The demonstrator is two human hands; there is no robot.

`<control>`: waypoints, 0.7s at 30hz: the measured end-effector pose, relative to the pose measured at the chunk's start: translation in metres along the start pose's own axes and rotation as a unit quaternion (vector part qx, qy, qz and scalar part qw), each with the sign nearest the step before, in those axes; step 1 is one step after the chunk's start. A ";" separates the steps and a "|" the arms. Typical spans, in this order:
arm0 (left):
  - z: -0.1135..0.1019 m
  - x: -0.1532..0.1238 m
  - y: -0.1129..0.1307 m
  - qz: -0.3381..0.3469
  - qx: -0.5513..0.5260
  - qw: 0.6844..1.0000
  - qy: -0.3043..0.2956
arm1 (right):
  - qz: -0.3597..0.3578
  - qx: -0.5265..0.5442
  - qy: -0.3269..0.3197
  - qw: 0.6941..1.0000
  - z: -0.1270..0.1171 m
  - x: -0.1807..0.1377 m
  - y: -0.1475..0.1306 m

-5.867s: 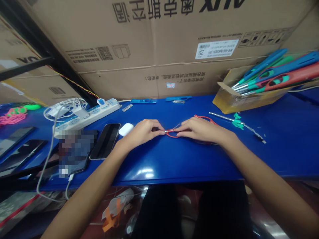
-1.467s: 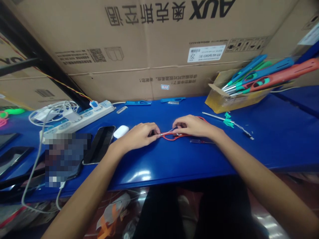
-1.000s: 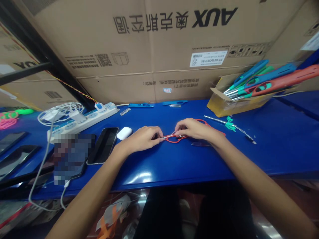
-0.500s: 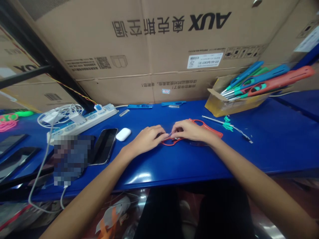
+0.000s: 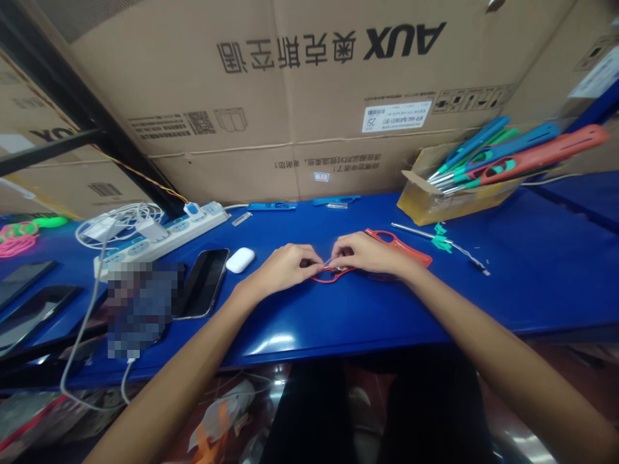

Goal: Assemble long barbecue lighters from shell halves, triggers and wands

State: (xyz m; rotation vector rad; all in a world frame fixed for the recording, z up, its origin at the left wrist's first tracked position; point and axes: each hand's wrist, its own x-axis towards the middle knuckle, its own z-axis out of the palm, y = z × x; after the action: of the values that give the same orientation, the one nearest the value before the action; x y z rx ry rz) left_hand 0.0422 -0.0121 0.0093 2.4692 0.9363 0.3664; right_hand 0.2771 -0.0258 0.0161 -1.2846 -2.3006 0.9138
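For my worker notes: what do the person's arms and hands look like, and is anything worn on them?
Both forearms are bare to the picture's edge, with no sleeves showing. The left hand and the right hand have no gloves; no watch, bracelet or ring is visible.

Your blue desk [image 5: 338, 316] backs onto a wall of large cardboard boxes [image 5: 290, 116] printed with upside-down lettering. To your left lies a white power strip [image 5: 164, 232] with a tangle of white cables [image 5: 120, 216] plugged in, and just beside it a black phone [image 5: 203, 282] lies face up, with a white earbud case [image 5: 240, 260] near its top corner. Further left are more dark phones [image 5: 29, 309] and a pink cord [image 5: 19, 233]. At the back edge lie two blue plastic parts [image 5: 271, 206]. On your right, a small open carton [image 5: 435, 200] holds long tools [image 5: 532, 151] (blue, green and red handles), with a thin metal rod [image 5: 416, 229] near it.
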 end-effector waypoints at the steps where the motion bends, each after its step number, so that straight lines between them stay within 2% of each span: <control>1: 0.000 0.000 0.001 -0.002 -0.001 1.000 0.000 | -0.001 -0.001 0.001 1.000 0.000 0.000 0.000; 16: 0.000 0.000 0.000 0.016 -0.039 0.999 -0.004 | -0.001 -0.003 -0.002 1.000 0.000 -0.001 -0.001; 21: -0.001 0.000 0.001 0.034 -0.011 0.999 -0.005 | -0.009 -0.012 -0.001 1.000 0.000 -0.001 -0.001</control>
State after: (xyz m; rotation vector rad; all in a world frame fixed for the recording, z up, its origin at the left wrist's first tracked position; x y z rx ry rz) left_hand 0.0421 -0.0126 0.0103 2.4840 0.8423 0.3852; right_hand 0.2774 -0.0268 0.0168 -1.2702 -2.3282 0.8837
